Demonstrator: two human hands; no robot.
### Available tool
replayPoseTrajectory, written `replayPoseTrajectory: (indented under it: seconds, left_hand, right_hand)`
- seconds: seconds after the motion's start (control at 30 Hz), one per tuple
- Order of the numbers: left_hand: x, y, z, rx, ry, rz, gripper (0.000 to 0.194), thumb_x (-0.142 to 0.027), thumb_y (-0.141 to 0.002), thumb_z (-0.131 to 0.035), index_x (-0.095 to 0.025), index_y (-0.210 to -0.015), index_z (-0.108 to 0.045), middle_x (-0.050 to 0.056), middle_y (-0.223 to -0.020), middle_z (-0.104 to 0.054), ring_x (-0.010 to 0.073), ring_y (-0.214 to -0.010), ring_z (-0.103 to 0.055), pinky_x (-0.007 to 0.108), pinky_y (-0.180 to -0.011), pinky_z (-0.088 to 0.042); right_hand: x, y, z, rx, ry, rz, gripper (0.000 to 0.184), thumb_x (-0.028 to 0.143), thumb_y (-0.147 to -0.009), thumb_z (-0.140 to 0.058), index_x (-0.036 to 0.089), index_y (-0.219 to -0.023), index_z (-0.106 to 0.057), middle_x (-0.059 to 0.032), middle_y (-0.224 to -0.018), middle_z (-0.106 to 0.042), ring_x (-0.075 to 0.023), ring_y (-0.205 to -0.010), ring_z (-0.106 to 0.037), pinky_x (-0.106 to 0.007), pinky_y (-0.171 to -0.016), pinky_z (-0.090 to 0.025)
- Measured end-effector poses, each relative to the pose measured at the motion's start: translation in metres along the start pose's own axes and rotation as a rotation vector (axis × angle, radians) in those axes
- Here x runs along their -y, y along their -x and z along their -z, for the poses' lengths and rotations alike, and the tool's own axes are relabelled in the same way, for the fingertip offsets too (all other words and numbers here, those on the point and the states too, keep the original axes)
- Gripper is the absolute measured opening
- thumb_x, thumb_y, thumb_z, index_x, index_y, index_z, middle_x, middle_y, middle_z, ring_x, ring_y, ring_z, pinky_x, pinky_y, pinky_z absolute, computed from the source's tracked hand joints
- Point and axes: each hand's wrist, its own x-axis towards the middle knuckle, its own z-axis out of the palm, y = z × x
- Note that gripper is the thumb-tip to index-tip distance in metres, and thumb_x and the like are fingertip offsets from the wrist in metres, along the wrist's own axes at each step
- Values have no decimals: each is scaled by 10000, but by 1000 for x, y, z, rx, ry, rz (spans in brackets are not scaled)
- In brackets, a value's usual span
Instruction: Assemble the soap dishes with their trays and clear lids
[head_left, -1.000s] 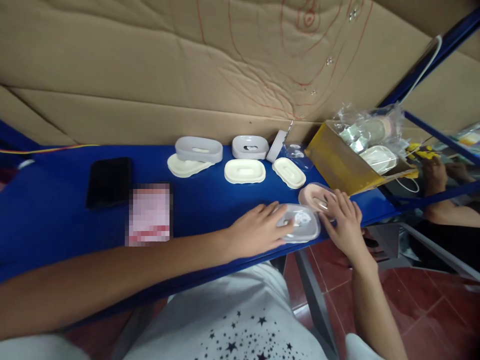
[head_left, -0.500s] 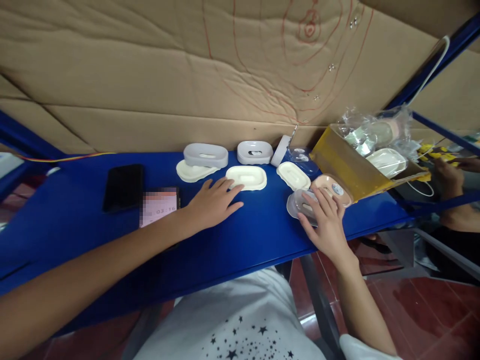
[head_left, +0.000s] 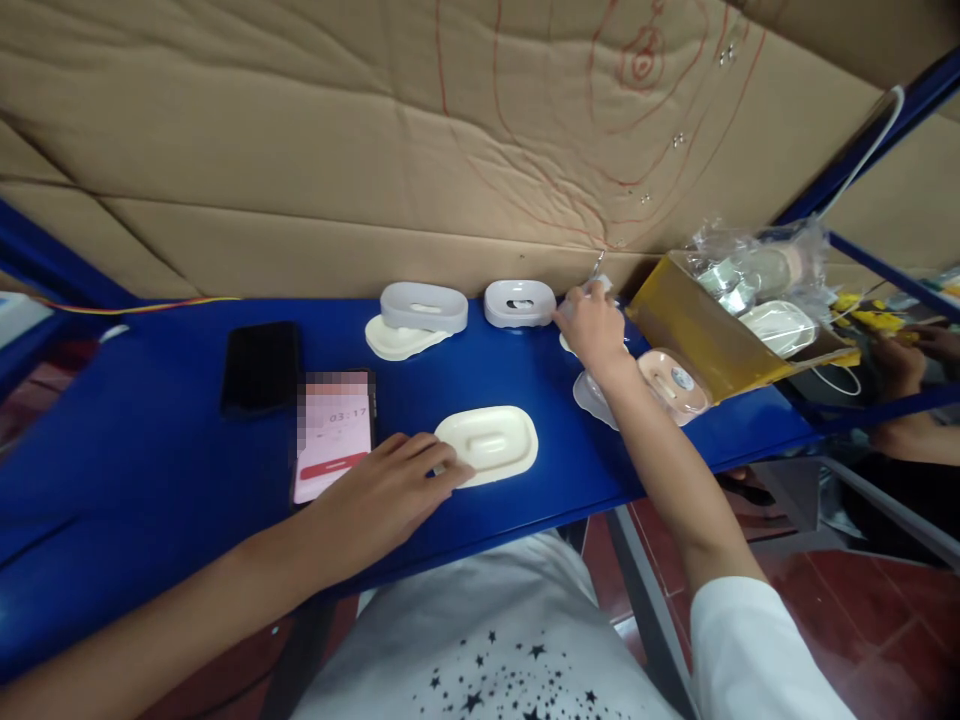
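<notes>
My left hand (head_left: 390,490) lies flat on the blue table (head_left: 135,450), its fingertips touching the left edge of a cream oval tray (head_left: 491,443) near the front edge. My right hand (head_left: 592,325) reaches to the back of the table, fingers curled over a small white piece by another cream tray, which it mostly hides. A clear oval lid (head_left: 592,395) and a pink oval dish (head_left: 673,380) sit just right of my right forearm.
A grey oval shell on a cream tray (head_left: 420,315) and a second grey shell (head_left: 519,302) stand at the back. A black phone (head_left: 260,365) and a phone with a lit screen (head_left: 335,435) lie left. A yellow box (head_left: 705,335) with bagged parts is right. Another person's hands (head_left: 907,345) show far right.
My left hand pulled the cream tray from the back row toward the front edge. My right hand left the clear lid and reached to the back of the table.
</notes>
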Motion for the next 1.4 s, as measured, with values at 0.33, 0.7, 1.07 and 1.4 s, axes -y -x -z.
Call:
replayPoseTrajectory:
  seconds: [0.33,0.7,1.07,1.4]
  left_hand:
    - [4,-5,-6,-19,45,-11,205,-188,-1111,-584,-261,-1228,-736,46,-1121,-758,239,-1059,-695,357,-921,-493]
    - [10,-4,-5,-190,6,13,302,-227,-1147,-525,-245,-1396,-694,105,-1361,-737,282,-1186,-733,437,-996,-605]
    - [4,-10,7,-319,64,51,613,-210,-1018,-800,-329,-1578,-581,122,-1812,-387,384,-1586,-524,592,-1259,-548]
    - [12,-3,-15,-287,190,54,331,-228,-1084,-713,-222,-1415,-713,125,-1549,-675,335,-1590,-532,555,-1280,-546]
  right_hand:
    - [-32,-53,-8,110,-199,-394,825,517,-912,-834,96,-1548,-518,-331,-1592,-506,-485,-1406,-633,-647,-1146,-524]
    - [-49,-28,28,-210,-538,-60,464,190,-958,-674,208,-1417,-610,-124,-1405,-758,-279,-1296,-729,-530,-1185,-550]
    - [34,79,19,615,-1221,645,503,522,-1060,-723,225,-1463,-672,-109,-1432,-774,-263,-1364,-733,-463,-1160,-617]
    - [-8,123,28,436,-697,834,701,527,-1016,-809,331,-1644,-564,-106,-1823,-392,-309,-1688,-387,-571,-1348,-416]
